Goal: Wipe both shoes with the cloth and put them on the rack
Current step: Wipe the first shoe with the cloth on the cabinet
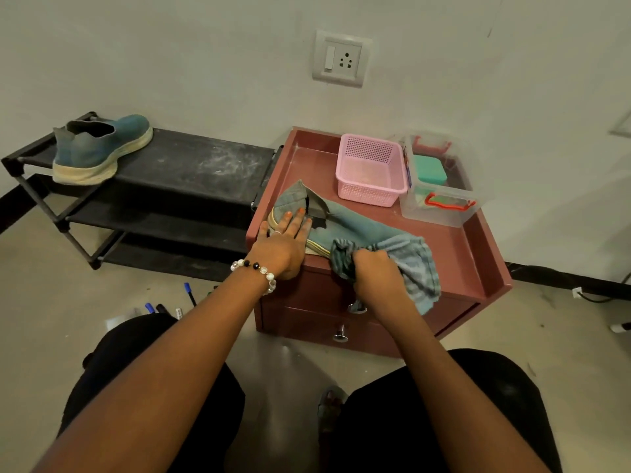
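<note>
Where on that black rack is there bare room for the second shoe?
The black rack's top shelf is bare from the blue shoe at its left end across to the maroon cabinet. The cabinet top is crowded: pink basket, clear box, second blue shoe under the left hand, right hand gripping the striped cloth.

Red cabinet top (pixel 454 247): shoe (pixel 345 221), pink basket (pixel 370 170), clear box (pixel 440 189). Rack (pixel 191 165): second shoe (pixel 99 148).
</note>
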The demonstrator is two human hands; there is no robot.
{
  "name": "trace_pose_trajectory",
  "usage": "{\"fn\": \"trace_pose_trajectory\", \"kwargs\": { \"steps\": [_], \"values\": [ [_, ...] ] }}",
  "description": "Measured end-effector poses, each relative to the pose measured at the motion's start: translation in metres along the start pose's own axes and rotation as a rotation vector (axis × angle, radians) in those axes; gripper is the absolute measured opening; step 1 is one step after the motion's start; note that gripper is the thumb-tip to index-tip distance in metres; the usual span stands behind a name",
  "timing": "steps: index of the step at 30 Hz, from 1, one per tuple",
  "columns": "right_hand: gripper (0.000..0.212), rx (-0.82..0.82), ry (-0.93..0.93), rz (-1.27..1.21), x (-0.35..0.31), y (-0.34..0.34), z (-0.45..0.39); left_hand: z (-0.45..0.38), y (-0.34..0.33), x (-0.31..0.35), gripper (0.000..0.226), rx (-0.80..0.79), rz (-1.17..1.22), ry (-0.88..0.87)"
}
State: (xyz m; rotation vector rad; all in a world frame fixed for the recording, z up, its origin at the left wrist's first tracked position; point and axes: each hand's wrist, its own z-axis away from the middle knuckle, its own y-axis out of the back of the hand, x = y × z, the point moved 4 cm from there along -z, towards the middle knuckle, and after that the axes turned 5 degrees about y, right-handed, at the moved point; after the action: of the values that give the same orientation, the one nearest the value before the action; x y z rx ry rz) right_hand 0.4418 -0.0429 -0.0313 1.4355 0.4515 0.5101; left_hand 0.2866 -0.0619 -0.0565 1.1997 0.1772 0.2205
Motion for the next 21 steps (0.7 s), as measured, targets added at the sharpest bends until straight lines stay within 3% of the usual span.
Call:
{"fn": "trace_pose_trajectory", "kwargs": {
  "steps": [4, 7, 9, 13, 16, 19, 21],
  "values": [
    [0.019, 0.064, 0.127, -0.08, -0.007, 0.001, -0.017, 0.001, 0.004, 0.0, 0.09, -0.058, 0.059, -0.033],
    [0.032, 0.177, 0.148, -0.385, -0.002, 0.001, -0.02, 0.002, 0.007, -0.002, 0.088, -0.091, 0.096, -0.077],
    [0.028, 0.272, 0.054, -0.721, 0.008, 0.011, -0.015, 0.004, 0.01, -0.003, 0.087, -0.093, 0.124, -0.094],
    [0.025, 0.312, -0.286, -1.83, 0.034, 0.023, -0.009, 0.009, 0.017, -0.004, 0.08, -0.063, 0.184, -0.119],
    [0.021, 0.399, -0.471, -2.292, 0.051, 0.027, -0.005, 0.012, 0.026, 0.0, 0.069, -0.004, 0.218, -0.126],
    [0.03, 0.573, -0.543, -2.33, 0.066, 0.034, 0.007, 0.017, 0.034, 0.006, 0.047, 0.091, 0.249, -0.149],
    [0.03, 0.578, -0.532, -2.281, 0.07, 0.041, 0.013, 0.021, 0.035, 0.012, 0.04, 0.131, 0.231, -0.176]
  ]
}}
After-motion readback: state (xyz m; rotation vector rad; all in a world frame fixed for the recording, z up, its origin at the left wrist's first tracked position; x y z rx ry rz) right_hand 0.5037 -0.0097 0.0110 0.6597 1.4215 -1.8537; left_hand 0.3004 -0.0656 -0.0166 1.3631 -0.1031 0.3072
